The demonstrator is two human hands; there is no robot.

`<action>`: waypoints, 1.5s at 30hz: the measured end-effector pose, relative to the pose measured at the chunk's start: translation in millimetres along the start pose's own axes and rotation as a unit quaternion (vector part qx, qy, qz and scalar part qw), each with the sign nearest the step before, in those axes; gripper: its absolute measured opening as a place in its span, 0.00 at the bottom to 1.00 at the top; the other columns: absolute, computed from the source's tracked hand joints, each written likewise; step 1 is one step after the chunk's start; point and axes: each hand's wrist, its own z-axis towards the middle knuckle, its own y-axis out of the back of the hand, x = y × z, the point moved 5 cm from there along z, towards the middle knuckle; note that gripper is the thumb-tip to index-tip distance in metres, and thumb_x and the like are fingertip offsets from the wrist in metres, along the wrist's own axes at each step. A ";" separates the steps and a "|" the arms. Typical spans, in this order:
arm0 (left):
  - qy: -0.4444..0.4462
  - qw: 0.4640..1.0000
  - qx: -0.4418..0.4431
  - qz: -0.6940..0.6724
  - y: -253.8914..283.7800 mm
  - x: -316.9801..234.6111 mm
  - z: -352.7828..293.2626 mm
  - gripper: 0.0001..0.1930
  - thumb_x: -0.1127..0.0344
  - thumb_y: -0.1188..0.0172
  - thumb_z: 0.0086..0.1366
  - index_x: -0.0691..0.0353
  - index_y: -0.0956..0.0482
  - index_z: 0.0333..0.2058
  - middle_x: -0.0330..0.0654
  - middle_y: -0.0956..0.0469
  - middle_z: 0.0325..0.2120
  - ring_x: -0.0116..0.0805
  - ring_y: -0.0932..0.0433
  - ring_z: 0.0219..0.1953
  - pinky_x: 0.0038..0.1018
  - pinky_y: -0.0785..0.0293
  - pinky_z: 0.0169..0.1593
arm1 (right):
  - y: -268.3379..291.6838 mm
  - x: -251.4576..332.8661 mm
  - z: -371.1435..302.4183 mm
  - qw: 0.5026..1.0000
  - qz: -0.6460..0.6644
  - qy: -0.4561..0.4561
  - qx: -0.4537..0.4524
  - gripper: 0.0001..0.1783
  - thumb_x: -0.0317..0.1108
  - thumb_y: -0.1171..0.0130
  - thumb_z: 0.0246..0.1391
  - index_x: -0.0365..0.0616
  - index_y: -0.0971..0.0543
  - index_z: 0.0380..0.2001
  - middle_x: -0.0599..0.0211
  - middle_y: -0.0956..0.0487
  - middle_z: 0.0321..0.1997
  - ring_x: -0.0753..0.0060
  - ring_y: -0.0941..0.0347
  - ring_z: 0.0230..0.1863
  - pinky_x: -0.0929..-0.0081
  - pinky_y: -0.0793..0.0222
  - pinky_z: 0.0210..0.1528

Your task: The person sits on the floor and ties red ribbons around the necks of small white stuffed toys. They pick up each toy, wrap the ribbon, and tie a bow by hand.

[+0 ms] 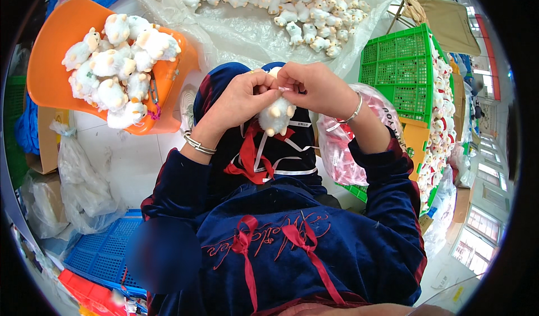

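A small white plush animal (275,118) with cream-coloured feet lies over my lap between my hands. My left hand (242,98) is closed in a pinch at its upper middle. Fingertip to fingertip with it, my right hand (318,90) pinches too, also closed. A thin pale strip, like ribbon, shows between the fingertips; most of it is hidden by the fingers. Below the toy, a bundle of red ribbon (251,160) and several narrow white ribbons (291,173) are spread across my thighs.
At left, an orange plastic chair (53,52) bears a pile of plush animals (112,63) and small scissors (153,90). More toys (314,12) lie on clear plastic sheeting (219,41) ahead. A green crate (396,69) and a pink-printed plastic bag (342,147) stand at right; a blue crate (106,248) sits lower left.
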 end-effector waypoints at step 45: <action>0.000 0.999 -0.032 0.034 1.9 -2.5 -7.6 0.08 0.70 0.37 0.67 0.67 0.15 0.42 0.33 0.17 0.33 0.17 0.22 0.36 0.19 0.25 0.42 | -27.0 -24.4 -28.6 0.969 -0.015 0.151 -0.193 0.12 0.20 0.32 0.50 0.40 0.25 0.36 0.59 0.22 0.37 0.56 0.23 0.37 0.67 0.25 0.38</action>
